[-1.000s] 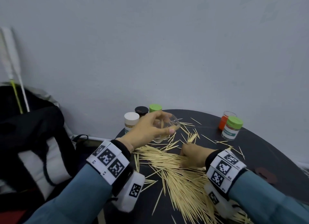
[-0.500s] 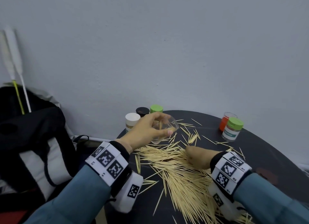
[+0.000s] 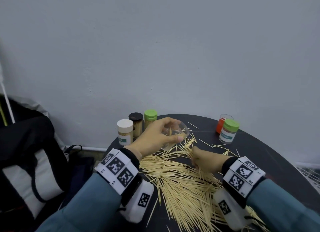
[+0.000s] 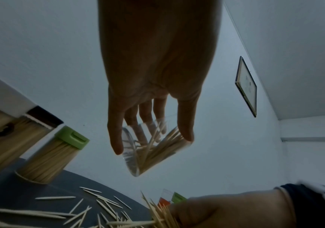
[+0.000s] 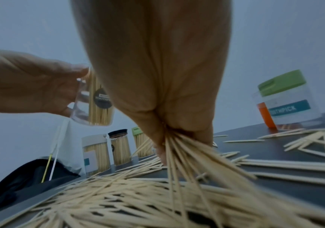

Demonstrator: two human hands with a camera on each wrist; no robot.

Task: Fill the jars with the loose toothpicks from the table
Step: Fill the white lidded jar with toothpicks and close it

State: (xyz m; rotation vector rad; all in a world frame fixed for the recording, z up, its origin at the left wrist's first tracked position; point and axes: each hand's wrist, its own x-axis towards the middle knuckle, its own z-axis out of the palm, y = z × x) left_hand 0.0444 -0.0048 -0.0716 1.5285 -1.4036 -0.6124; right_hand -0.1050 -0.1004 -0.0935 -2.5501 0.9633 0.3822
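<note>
Pinching thin wooden toothpicks (image 5: 179,148), right hand (image 3: 207,160); left hand (image 3: 155,138) grips clear jar (image 4: 153,148).

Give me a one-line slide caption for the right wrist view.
Right hand pinches a bunch of toothpicks above the scattered pile while the left hand holds a clear jar ready.

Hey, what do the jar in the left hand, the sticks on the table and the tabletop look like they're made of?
Jar: clear and glossy, glass or hard plastic; the fingers show through its wall, and I cannot tell which.
Toothpicks: pale, matte, with pointed ends, probably wood or bamboo.
Table: dark, smooth, with a dull sheen; the material under that finish is not clear.
</note>
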